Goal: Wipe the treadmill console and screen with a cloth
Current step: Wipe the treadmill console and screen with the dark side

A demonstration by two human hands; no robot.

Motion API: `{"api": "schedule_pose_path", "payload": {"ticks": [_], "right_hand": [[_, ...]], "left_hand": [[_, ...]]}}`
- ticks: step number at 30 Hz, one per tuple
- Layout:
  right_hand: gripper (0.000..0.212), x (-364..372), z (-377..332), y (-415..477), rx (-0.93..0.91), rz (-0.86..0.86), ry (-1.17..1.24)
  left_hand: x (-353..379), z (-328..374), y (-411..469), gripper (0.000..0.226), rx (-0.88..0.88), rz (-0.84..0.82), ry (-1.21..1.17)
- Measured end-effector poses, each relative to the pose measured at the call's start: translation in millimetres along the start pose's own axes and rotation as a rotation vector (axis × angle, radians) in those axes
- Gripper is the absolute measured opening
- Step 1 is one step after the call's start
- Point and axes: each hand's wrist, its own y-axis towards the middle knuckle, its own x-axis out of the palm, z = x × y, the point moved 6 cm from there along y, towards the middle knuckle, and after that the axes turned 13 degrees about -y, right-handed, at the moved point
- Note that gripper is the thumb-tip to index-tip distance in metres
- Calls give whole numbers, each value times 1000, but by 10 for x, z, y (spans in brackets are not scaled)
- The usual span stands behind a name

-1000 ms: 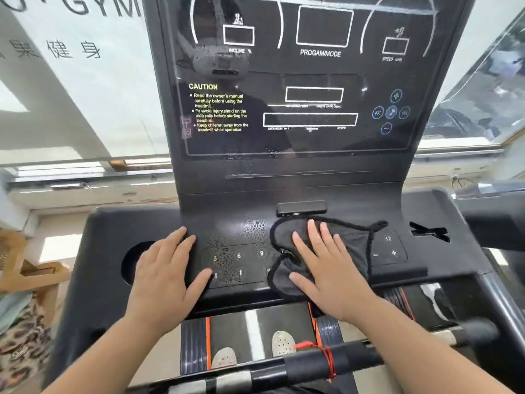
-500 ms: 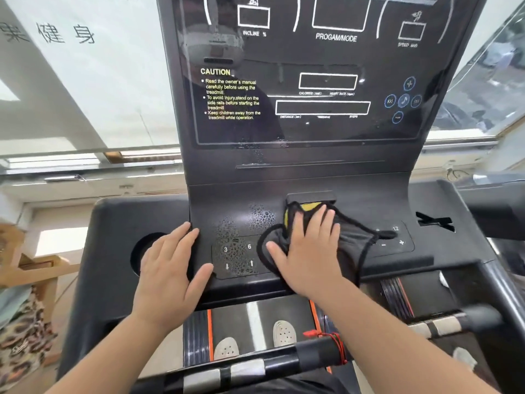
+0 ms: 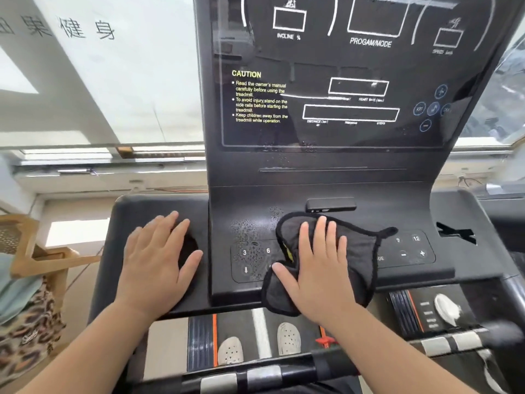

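Console: R hand flat on cloth, L hand flat over cup holder.

Black console, black cloth on it, droplets beside

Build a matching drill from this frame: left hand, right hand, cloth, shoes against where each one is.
Things:
1 left hand
2 right hand
3 cloth
4 white shoes

Places:
A on the belt below the console
B flat on the cloth
C spread over the keypad
D flat over the round recess, on the console's left side

Pairs: 1-D, 2-B, 3-C, 4-A
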Motion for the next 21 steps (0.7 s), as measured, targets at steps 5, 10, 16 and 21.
{"api": "schedule_pose_path", "payload": {"ticks": [5, 10, 16, 21], "right_hand": [[103, -138, -478, 221, 50, 34, 31], [86, -230, -824, 173, -297, 76, -8], [72, -41, -401, -89, -573, 110, -128], [91, -66, -141, 152, -204, 36, -46]], "left_hand": [[5, -79, 29, 64, -18, 3, -27], [-34, -70, 22, 63, -14, 29, -80], [-65, -61, 25, 63, -8, 25, -120], [-62, -68, 32, 63, -8, 20, -130]]}}
